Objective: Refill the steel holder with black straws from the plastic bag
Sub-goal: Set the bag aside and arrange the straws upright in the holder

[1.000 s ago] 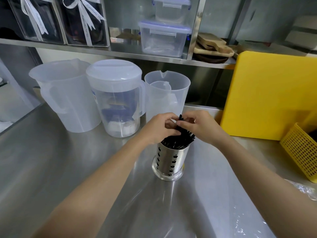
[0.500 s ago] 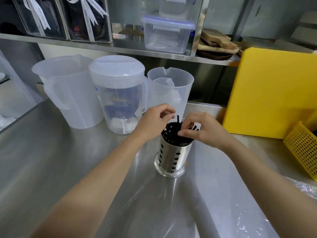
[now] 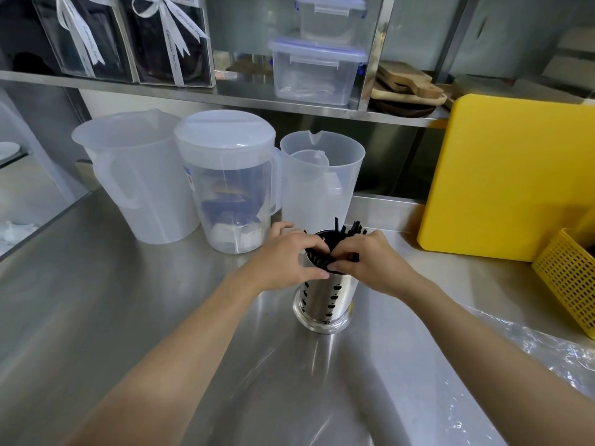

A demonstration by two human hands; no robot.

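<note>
Straws (image 3: 325, 252) stand in the holder (image 3: 326, 300) mid-counter, some poking above its rim. Left hand (image 3: 289, 255) and right hand (image 3: 370, 262) pinch the bundle from either side, likely to settle it evenly. Bag (image 3: 531, 349) lies at right.

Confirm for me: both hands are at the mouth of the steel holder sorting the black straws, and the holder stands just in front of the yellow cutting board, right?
Not quite. The head view shows both the left hand and right hand on the black straws at the steel holder, but it stands in front of the open clear pitcher; the yellow cutting board is off to the right.
</note>
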